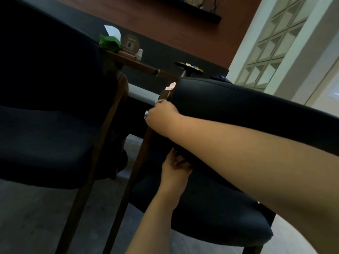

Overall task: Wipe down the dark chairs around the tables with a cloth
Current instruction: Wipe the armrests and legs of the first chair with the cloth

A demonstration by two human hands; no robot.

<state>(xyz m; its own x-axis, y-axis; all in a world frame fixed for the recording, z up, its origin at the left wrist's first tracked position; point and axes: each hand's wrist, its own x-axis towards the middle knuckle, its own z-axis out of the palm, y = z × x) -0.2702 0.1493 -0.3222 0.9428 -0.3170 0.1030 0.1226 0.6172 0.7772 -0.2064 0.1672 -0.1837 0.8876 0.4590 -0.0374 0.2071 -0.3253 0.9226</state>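
Nearest to us, our left hand [175, 166] reaches up from below, its fingers curled against the underside of the curved, black leather-look backrest [238, 103] of the dark chair with brown wooden legs [211, 208]; whether it pinches the edge or something dark there we cannot tell. Our right forearm crosses in front of that backrest and hides much of its lower edge, and our right hand [161, 116] grips the backrest's left end where the padding meets the wooden post [145, 147]. A scrap of pale pink cloth [171, 86] peeks out at the top of that post, just above the right hand. The padding looks smooth, with a stitched seam along its top, and the rounded seat sits below our arms over a grey floor [36, 217]. To the left stands a second dark upholstered chair [49, 107], close beside the first, blocking most of the brown wooden table [139, 66] behind it. On the table we see a green leafy item [109, 42], a round wooden plaque [130, 44], a small white bottle [139, 54] and a black tray [189, 67]. Farthest, a dark wall shelf [201, 12] and a glass-block window [278, 39].
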